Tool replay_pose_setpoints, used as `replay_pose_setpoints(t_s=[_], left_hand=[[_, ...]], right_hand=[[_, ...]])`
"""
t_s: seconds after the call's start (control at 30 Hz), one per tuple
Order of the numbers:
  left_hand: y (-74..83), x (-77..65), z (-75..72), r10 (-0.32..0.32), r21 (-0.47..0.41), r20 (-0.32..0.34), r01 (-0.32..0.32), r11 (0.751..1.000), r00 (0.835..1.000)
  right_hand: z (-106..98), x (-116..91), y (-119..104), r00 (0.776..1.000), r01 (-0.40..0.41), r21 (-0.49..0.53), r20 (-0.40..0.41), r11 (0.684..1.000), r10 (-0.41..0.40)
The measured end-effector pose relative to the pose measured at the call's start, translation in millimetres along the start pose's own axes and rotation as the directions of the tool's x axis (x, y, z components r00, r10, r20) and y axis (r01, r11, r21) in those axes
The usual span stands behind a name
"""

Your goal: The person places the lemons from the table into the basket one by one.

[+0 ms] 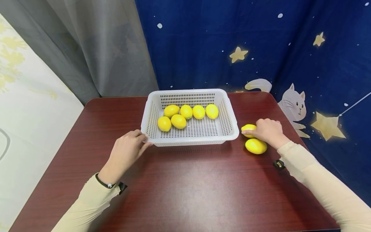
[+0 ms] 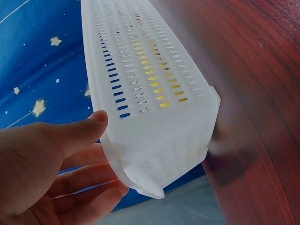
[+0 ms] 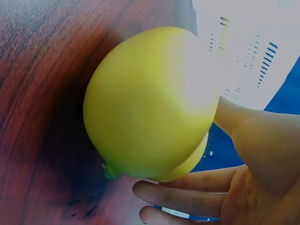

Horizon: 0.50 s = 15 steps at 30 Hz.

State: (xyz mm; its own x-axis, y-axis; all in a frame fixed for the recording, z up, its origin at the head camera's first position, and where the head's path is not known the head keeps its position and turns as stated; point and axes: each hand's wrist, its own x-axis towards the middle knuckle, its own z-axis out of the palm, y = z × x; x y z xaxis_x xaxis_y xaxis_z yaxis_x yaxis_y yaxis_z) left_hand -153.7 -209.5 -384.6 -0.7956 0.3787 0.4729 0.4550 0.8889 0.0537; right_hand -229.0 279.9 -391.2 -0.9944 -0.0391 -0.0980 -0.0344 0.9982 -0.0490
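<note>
A white perforated plastic basket [image 1: 188, 140] stands on the table with several yellow lemons [image 1: 178, 121] inside. At its near left corner, my left hand [image 1: 125, 151] holds the rim. The left wrist view shows the thumb [image 2: 82, 133] against the basket's outer wall [image 2: 154, 126] and the other fingers behind the rim. Right of the basket, two lemons lie close together. My right hand [image 1: 268, 130] grips the farther lemon [image 1: 248, 130] between thumb and fingers. The nearer lemon [image 1: 256, 146] lies beside that hand; in the right wrist view this lemon [image 3: 150, 103] hides most of the grip.
The reddish-brown wooden table [image 1: 191, 190] extends in front of the basket and to both sides. Behind it hang a grey curtain [image 1: 113, 48] and a blue star-patterned curtain [image 1: 203, 42], close to the table's back edge.
</note>
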Motion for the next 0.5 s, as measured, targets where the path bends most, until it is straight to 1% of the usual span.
replay_pose_setpoints(t_s=[0.23,0.5], left_hand=[[0.8,-0.3,-0.1,0.006,0.003,-0.004,-0.006,1.000,1.000],[0.7,-0.1,0.2,0.013,0.005,-0.014,-0.013,1.000,1.000]], right_hand=[[2.6,1.9,-2.5,1.000,0.002,0.003,0.012,1.000,-0.002],[4.9,3.4,-1.0,1.000,0.002,0.000,0.004,1.000,-0.002]])
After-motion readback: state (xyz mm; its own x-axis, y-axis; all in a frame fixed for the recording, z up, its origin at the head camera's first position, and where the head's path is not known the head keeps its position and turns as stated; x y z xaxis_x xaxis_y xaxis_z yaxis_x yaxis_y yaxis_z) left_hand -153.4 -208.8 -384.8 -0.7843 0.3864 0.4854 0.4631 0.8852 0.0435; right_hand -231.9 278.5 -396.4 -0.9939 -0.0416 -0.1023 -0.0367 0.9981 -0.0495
